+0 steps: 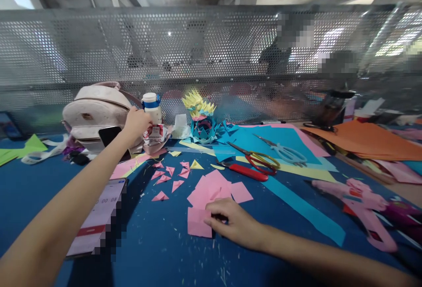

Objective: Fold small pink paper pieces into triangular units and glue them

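My left hand [137, 123] reaches to the back, at a red and white snack packet [154, 134] beside a white bottle with a blue band [151, 106]; its fingertips are partly hidden. Low in the middle, my right hand [227, 220] pinches the edge of a pink paper square [198, 222]. More pink squares [214, 187] lie heaped just beyond it. Small folded pink triangles [163, 179] are scattered to the left, near a yellow triangle [197, 165]. A folded paper piece in blue and yellow [201, 122] stands at the back.
Red scissors [260, 161], a red-handled cutter [249, 172] and light blue scissors [286, 153] lie right of centre. A pink glue gun [359, 208] is at the right, orange paper [365, 139] behind it. A backpack [95, 111] and a tablet [95, 221] are at the left.
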A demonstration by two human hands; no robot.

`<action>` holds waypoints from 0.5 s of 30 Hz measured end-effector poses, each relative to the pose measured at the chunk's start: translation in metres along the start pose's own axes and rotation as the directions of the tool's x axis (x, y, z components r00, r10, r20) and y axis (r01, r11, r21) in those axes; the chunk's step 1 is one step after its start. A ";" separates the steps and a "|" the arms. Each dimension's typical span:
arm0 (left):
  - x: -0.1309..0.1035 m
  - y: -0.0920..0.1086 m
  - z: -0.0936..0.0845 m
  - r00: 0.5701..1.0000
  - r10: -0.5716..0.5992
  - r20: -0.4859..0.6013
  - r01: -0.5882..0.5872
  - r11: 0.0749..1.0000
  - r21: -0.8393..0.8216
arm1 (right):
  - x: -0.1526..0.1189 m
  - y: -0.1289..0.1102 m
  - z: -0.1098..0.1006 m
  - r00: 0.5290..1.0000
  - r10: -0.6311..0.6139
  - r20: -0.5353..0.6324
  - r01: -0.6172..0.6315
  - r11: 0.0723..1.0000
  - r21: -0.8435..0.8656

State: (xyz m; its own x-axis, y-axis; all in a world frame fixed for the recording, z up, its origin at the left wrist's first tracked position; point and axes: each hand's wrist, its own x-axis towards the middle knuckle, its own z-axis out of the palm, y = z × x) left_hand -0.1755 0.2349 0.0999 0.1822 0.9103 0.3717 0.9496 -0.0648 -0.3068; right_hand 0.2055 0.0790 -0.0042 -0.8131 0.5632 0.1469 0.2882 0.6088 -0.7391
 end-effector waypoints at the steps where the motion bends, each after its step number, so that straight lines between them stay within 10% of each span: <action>1: 0.002 0.003 0.003 1.000 -0.004 -0.001 0.004 1.000 -0.005 | 0.000 0.000 0.000 1.000 -0.002 0.000 0.002 1.000 -0.001; 15: 0.006 0.019 0.011 0.999 0.035 0.031 -0.034 0.999 -0.031 | 0.000 -0.001 0.000 1.000 -0.005 0.006 0.005 1.000 -0.011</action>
State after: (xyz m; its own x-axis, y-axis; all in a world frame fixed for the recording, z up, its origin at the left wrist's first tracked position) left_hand -0.1592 0.2437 0.0864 0.2076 0.9197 0.3333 0.9502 -0.1086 -0.2920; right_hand 0.2052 0.0785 -0.0037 -0.8177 0.5566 0.1470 0.2895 0.6182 -0.7307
